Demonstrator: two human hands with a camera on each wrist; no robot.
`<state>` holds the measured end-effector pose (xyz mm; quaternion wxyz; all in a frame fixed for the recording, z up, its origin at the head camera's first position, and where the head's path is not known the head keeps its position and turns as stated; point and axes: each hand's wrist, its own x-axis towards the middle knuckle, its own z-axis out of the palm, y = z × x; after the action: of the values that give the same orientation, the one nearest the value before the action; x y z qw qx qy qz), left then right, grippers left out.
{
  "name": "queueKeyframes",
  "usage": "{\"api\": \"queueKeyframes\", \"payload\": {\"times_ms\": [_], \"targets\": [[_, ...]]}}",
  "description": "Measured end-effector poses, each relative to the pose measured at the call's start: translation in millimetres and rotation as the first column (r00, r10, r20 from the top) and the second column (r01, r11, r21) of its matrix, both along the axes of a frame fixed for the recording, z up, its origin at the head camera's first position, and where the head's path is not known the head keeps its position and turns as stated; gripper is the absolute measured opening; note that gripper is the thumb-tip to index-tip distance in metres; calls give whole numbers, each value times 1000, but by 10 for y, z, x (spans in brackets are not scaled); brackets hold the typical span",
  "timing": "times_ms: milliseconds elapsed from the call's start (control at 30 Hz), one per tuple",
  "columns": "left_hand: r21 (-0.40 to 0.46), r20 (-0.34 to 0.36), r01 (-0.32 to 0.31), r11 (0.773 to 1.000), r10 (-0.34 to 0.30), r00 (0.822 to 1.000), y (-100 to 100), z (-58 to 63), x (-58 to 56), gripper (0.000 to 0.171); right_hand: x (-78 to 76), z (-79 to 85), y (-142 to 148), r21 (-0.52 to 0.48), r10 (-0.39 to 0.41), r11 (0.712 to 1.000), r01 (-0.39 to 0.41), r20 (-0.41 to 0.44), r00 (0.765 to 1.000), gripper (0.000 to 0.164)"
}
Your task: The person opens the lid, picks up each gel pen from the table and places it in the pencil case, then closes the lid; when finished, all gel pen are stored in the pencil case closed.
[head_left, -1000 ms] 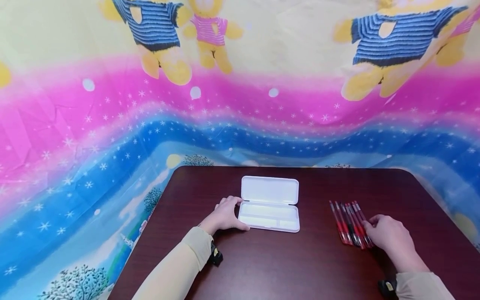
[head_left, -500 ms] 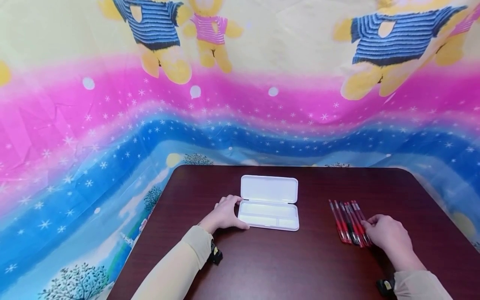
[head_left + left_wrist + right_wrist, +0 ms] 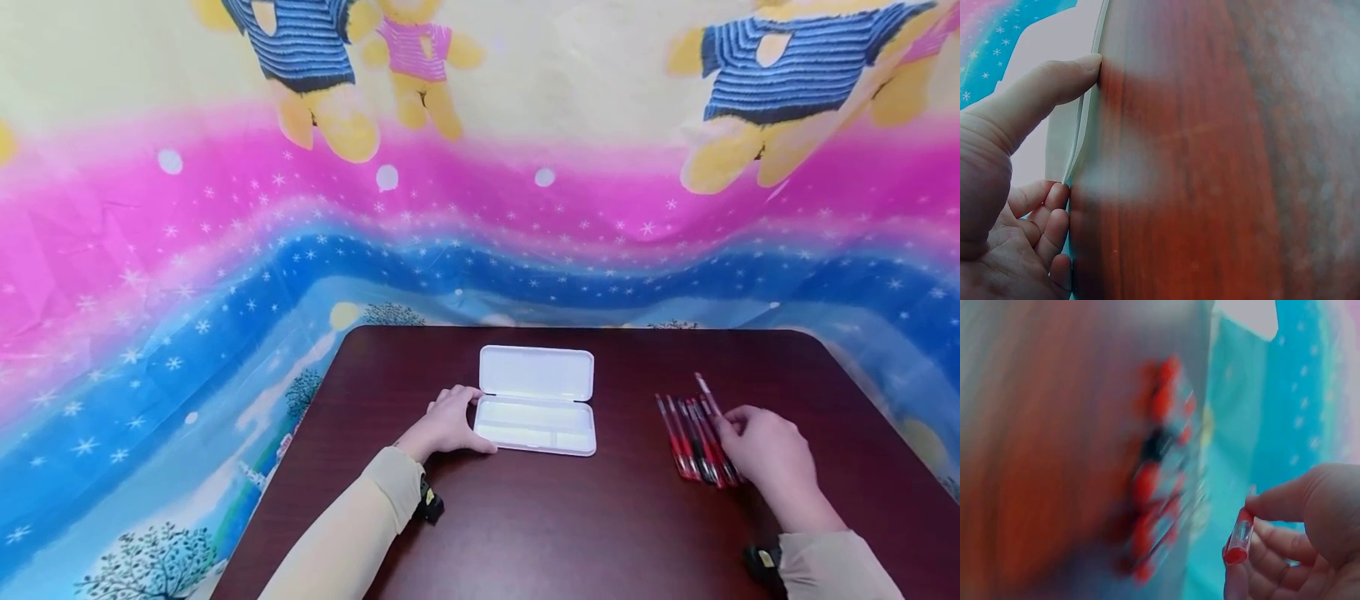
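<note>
Red-ended pen: right hand is pinching it near the other pens lying on brown table; left hand is gripping, thumb and fingers wide, white case's left end; printed cloth is hanging behind

Bare tabletop leaves passage between white case and pens.

The right wrist view blurred your row of pens; your right hand, cut off by the edge, partly hid its pen.
</note>
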<state>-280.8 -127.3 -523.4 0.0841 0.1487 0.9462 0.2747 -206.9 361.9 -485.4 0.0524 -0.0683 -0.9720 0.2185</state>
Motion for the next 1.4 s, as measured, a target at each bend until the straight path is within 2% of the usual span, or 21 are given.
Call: {"api": "queueKeyframes", "payload": {"times_ms": [100, 167, 300, 433, 567, 700, 767, 1100, 1400], "targets": [[12, 6, -6, 1000, 6, 1000, -12, 2, -7, 102, -34, 74, -322, 52, 109, 993, -102, -139, 984, 31], [15, 4, -6, 1000, 6, 1000, -16, 0, -12, 102, -76, 106, -566, 91, 184, 982, -168, -216, 959, 25], [7, -4, -4, 1000, 4, 1000, -21, -8, -23, 104, -206, 123, -1050, 144, 316, 947, -287, -274, 908, 18], [7, -2, -7, 1000, 7, 1000, -26, 1, -32, 104, -356, 70, -1450, 200, 440, 895, -399, -244, 864, 14], [6, -14, -6, 1000, 6, 1000, -27, 21, -39, 103, -502, -26, -1715, 239, 523, 844, -480, -167, 836, 13], [3, -16, -1, 1000, 1, 1000, -20, 32, -29, 103, -601, -152, -1854, 230, 566, 816, -531, -125, 815, 11], [3, -15, -2, 1000, 2, 1000, -16, 32, -23, 102, -626, -195, -1906, 216, 576, 810, -545, -120, 809, 10], [-6, -16, 4, 1000, -4, 1000, -10, 10, -30, 102, -712, -221, -2030, 202, 570, 812, -547, -78, 818, 11], [-6, -16, 2, 1000, -2, 1000, 8, 11, -29, 103, -717, -236, -2029, 177, 535, 836, -519, -52, 843, 11]]}}
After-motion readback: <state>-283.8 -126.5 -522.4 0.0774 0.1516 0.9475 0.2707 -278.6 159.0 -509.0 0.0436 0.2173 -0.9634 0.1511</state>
